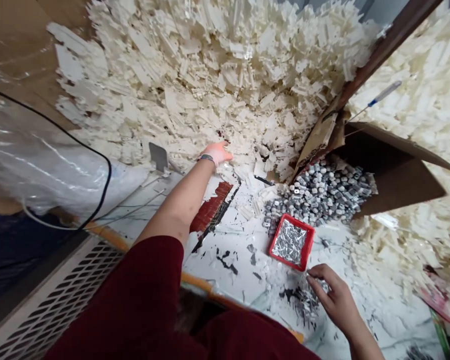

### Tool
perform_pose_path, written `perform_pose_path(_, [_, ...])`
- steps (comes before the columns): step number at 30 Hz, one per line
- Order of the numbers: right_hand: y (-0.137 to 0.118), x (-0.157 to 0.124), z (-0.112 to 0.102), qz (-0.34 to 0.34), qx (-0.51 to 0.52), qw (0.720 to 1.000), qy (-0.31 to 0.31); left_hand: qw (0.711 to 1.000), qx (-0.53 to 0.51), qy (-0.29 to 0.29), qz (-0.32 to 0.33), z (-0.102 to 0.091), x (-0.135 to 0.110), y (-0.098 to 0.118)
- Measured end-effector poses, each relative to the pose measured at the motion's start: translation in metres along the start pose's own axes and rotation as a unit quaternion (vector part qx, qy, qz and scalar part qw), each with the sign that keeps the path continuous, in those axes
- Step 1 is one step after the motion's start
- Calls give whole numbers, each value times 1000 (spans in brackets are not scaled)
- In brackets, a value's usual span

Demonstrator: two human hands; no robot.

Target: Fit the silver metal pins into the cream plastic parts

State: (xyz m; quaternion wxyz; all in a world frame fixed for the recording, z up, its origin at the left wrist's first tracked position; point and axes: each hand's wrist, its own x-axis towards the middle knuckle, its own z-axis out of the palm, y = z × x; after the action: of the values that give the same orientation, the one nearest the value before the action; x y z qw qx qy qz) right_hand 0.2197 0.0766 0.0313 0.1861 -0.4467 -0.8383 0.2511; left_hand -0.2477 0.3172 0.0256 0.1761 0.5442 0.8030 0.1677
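1. Dozens of small silvery metal pieces lie in a loose heap on the white, black-veined counter, directly under the right hand.
2. That hand is half closed, its fingertips curled and pinched onto the heap's upper edge, though the exact pieces gripped are too small to tell.
3. Just beside it stands a red tray, filled with more silvery pieces and nearly touching the fingers.
4. Above the tray, a mound of grey hex-shaped metal nuts spills from a brown cardboard box.
5. The left hand reaches across the counter, its fingers extended and together, touching the foot of a huge heap of white plastic pieces. Nothing shows in its grip. A dark wristband circles its wrist, and a maroon sleeve covers the upper arm.
6. Farther out are a blue-and-white screwdriver on more white pieces, a clear plastic sheet crossed by a black cable, and a slotted metal grille.
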Motion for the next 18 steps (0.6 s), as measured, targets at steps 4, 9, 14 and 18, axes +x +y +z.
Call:
perform_pose_path(4, [-10, -8, -1, -6, 2, 1000, -11, 998, 31, -39, 37, 13, -50, 13])
perform_pose_path(9, [-18, -12, -3, -8, -7, 1000, -26, 994, 49, -64, 79, 11, -99, 27])
perform_pose_path(14, [-17, -20, -14, 21, -14, 1000, -2, 995, 59, -12, 74, -16, -118, 35])
perform_pose_path(18, [-8, -32, -23, 101, 45, 992, 66, 981, 94, 41, 165, -25, -157, 58])
